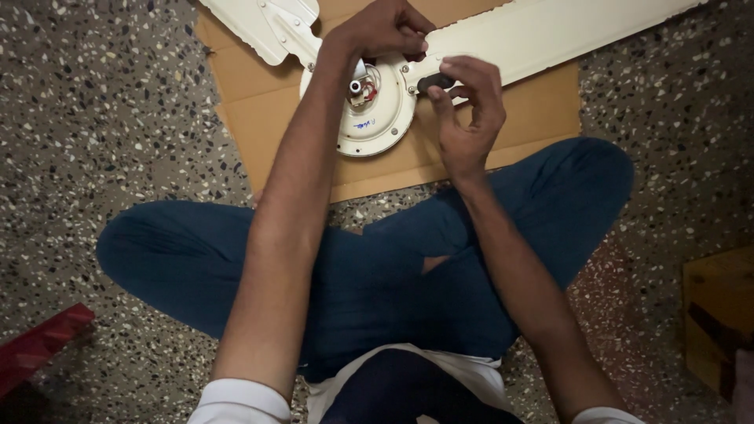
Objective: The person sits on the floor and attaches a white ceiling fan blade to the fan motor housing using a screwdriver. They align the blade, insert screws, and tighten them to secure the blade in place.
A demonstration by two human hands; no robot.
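Hands meet over a cream ceiling fan motor (369, 118) on flat cardboard (259, 118) at the top middle of the frame. The left hand (385, 30) curls shut on top, hiding what it grips. The right hand (467, 110) pinches a small dark part (434, 81) (hard to make out). The fan blades (550, 31) are cut off. A brown box (716, 314) sits at the right edge.
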